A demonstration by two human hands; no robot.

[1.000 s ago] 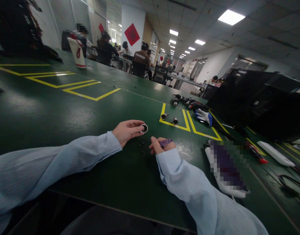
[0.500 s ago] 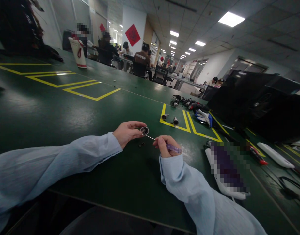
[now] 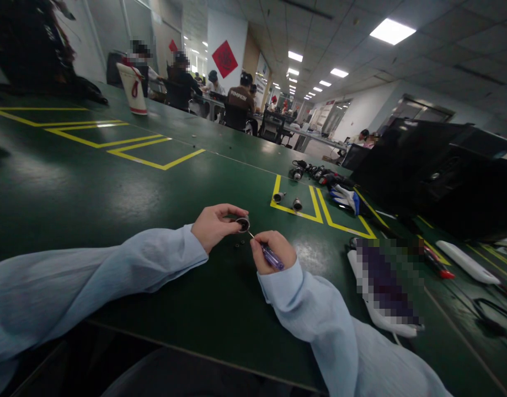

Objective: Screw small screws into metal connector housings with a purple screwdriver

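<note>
My left hand (image 3: pixel 215 224) pinches a small round metal part (image 3: pixel 243 224) just above the green table (image 3: pixel 112 187). My right hand (image 3: pixel 273 249) grips a purple-handled screwdriver (image 3: pixel 271 256), and its thin shaft points up-left into the round part. A few tiny dark screws (image 3: pixel 238 243) lie on the table just below the part. Both arms wear light blue sleeves.
Two small metal cylinders (image 3: pixel 286 200) stand inside a yellow-taped box. Beyond them lie more dark parts (image 3: pixel 309 171) and a blue-white glove (image 3: pixel 344 197). A white device (image 3: pixel 385 300) and a red-handled tool (image 3: pixel 435 260) lie to the right. A paper cup (image 3: pixel 131 88) stands far left; other people sit at distant tables.
My right hand turned the screwdriver from pointing away to aiming its tip at the round part, then moved in closer. My left hand tilted the part slightly downward.
</note>
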